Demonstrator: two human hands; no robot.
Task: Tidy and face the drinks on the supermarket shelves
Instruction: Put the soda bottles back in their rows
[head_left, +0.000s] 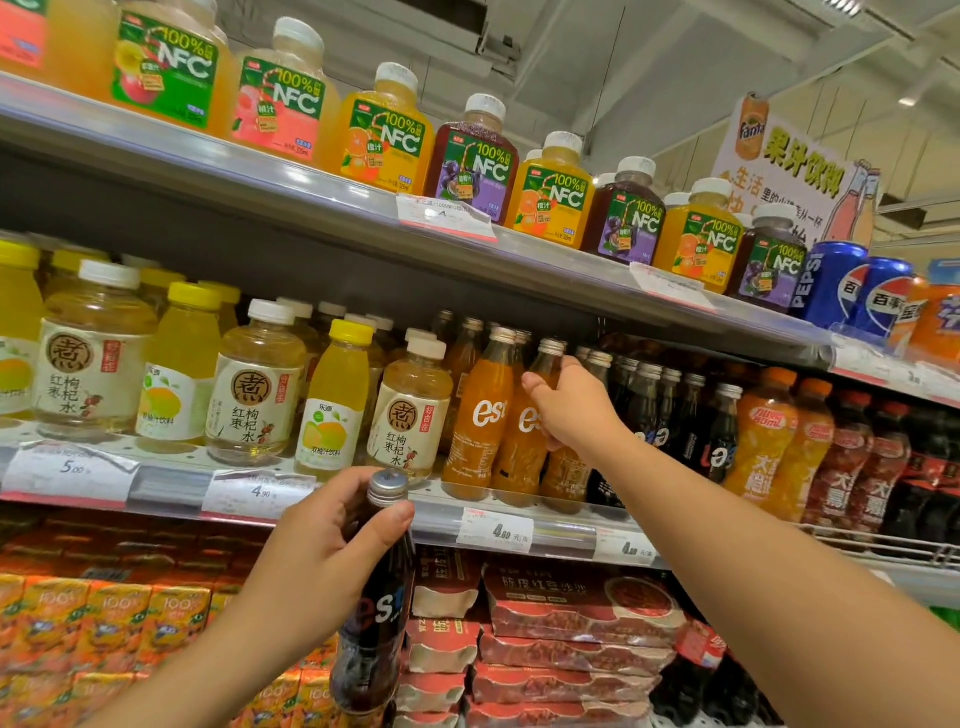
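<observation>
My left hand (332, 540) grips the neck of a dark est cola bottle (374, 629) with a silver cap, held off the shelf in front of the lower tier. On the middle shelf (519, 514), my right hand (571, 405) wraps around an orange est bottle (524, 441) standing among other orange est bottles (475, 415). Just right of them stand dark est cola bottles (717, 431).
Pale date-water and yellow juice bottles (254, 384) fill the middle shelf's left side. NFC juice bottles (472, 161) line the top shelf, with Pepsi cans (841, 291) at the right. Orange cartons (119, 618) and red packs (571, 623) sit below. Price tags run along the shelf edges.
</observation>
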